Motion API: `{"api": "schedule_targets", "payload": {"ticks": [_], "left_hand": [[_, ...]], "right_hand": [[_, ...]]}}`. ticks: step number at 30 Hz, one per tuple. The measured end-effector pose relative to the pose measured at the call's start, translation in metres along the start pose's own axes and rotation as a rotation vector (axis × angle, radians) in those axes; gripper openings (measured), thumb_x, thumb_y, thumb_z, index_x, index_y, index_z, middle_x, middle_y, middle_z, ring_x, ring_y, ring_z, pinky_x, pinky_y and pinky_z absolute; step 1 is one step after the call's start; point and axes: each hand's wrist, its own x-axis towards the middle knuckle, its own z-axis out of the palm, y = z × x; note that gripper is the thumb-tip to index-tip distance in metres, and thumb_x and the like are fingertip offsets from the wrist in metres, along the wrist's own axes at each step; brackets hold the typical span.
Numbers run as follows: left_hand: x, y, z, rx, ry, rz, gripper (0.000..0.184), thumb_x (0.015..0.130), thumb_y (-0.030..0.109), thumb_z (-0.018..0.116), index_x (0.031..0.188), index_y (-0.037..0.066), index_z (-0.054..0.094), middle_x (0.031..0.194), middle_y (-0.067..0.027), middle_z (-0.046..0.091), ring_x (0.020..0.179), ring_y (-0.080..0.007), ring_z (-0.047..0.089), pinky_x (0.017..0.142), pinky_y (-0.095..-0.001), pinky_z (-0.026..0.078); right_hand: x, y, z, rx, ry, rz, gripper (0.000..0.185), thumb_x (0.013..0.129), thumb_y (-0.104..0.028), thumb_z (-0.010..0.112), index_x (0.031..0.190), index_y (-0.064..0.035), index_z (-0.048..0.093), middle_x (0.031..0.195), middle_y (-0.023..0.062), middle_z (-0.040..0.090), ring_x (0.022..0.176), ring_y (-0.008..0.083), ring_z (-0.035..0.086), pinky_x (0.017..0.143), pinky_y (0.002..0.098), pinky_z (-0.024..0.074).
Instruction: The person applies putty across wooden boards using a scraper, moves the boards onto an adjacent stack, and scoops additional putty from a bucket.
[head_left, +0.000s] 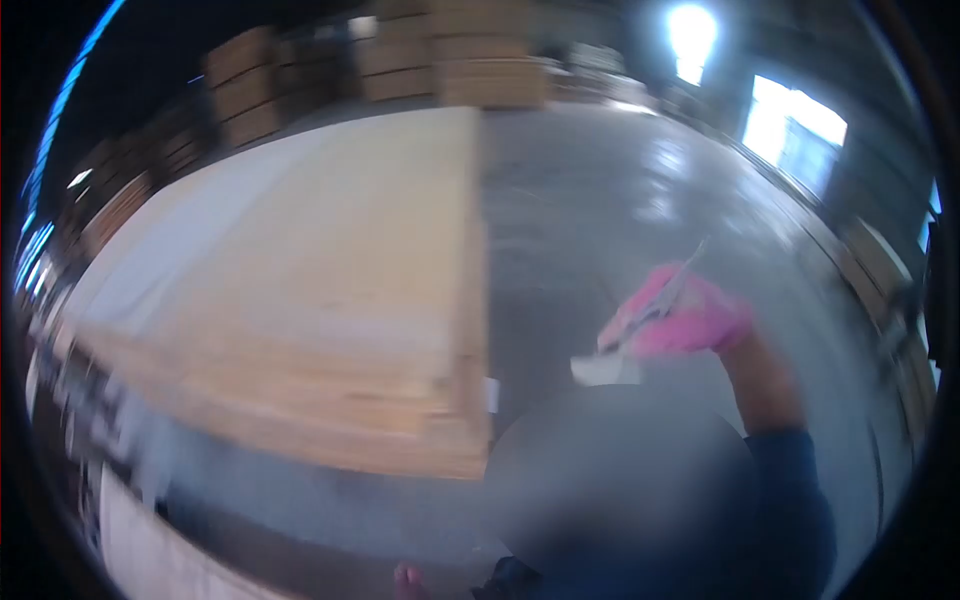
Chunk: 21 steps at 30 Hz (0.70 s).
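Observation:
My right hand, in a pink glove, is closed around a slim tool with a broad pale end. Its thin rear end sticks up past the knuckles, and motion blur hides its exact kind. Hand and tool are in the air, right of a large stack of pale wood sheets and apart from it. Only a small pink bit of my left hand shows at the bottom edge, below the stack's near side. Its fingers are too cut off and blurred to read.
Grey concrete floor runs along the stack's right side. More wood stacks stand at the back, and others along the right wall. A pale board edge lies at the lower left. A blurred round patch covers the lower middle.

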Motion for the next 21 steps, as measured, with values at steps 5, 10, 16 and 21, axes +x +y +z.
{"api": "schedule_targets", "payload": {"ticks": [5, 10, 16, 21], "left_hand": [[0.137, -0.049, 0.046, -0.159, -0.251, -0.091, 0.028, 0.097, 0.017, 0.053, 0.119, 0.002, 0.061, 0.087, -0.0071, 0.066, 0.079, -0.0210, 0.061, 0.070, -0.0330, 0.049], [0.111, 0.108, 0.105, 0.875, -0.684, 0.423, 0.034, 0.101, 0.026, 0.049, 0.116, 0.000, 0.065, 0.109, -0.0174, 0.065, 0.105, -0.0299, 0.058, 0.089, -0.0384, 0.046], [0.103, 0.138, 0.148, 0.612, -0.525, 1.029, 0.028, 0.099, 0.020, 0.051, 0.111, -0.001, 0.065, 0.091, -0.0093, 0.062, 0.083, -0.0214, 0.058, 0.074, -0.0329, 0.048], [0.023, 0.273, 0.128, -0.097, -0.042, 0.522, 0.031, 0.100, 0.015, 0.047, 0.122, -0.003, 0.060, 0.098, -0.0072, 0.059, 0.086, -0.0156, 0.055, 0.079, -0.0299, 0.047]], "right_hand": [[-0.212, 0.044, 0.017, 0.040, 0.948, 0.421, 0.029, 0.092, -0.017, 0.068, 0.112, 0.0045, 0.071, 0.110, 0.0151, 0.073, 0.095, 0.0183, 0.068, 0.084, 0.0294, 0.0526], [-0.388, 0.108, 0.083, -0.114, 1.378, 0.757, 0.037, 0.093, -0.023, 0.068, 0.116, 0.0054, 0.069, 0.116, 0.0128, 0.071, 0.105, 0.0172, 0.065, 0.092, 0.0300, 0.0490], [-0.510, 0.203, 0.220, -0.230, 1.351, 1.262, 0.035, 0.089, -0.024, 0.069, 0.117, -0.0030, 0.070, 0.107, 0.0113, 0.070, 0.106, 0.0227, 0.063, 0.094, 0.0375, 0.0490], [-0.476, 0.324, 0.218, -0.132, 0.941, 1.488, 0.050, 0.089, -0.043, 0.066, 0.116, -0.0017, 0.069, 0.107, 0.0144, 0.071, 0.095, 0.0216, 0.067, 0.084, 0.0339, 0.0540]]}}
